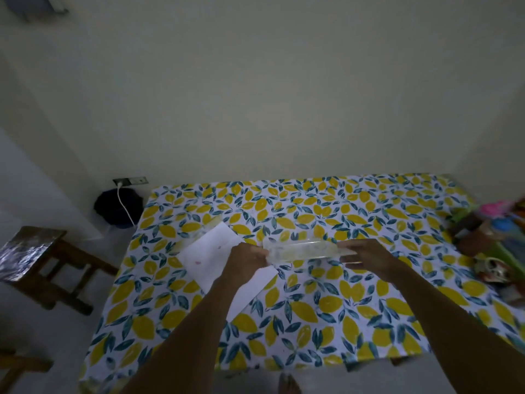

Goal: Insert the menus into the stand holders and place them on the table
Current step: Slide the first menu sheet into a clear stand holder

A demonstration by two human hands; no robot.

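A clear acrylic stand holder (305, 249) is held level above the lemon-print table (312, 317). My left hand (249, 257) grips its left end and my right hand (366, 255) grips its right end. White menu sheets (211, 253) lie flat on the cloth under and to the left of my left hand. Another clear holder (196, 234) seems to lie at the far-left edge of the sheets, faint and hard to make out.
A heap of colourful clutter (491, 240) fills the table's right edge. A wooden stool (37, 263) stands on the floor at the left. A dark bin (118, 207) with a white cable sits by the wall behind the table's left corner.
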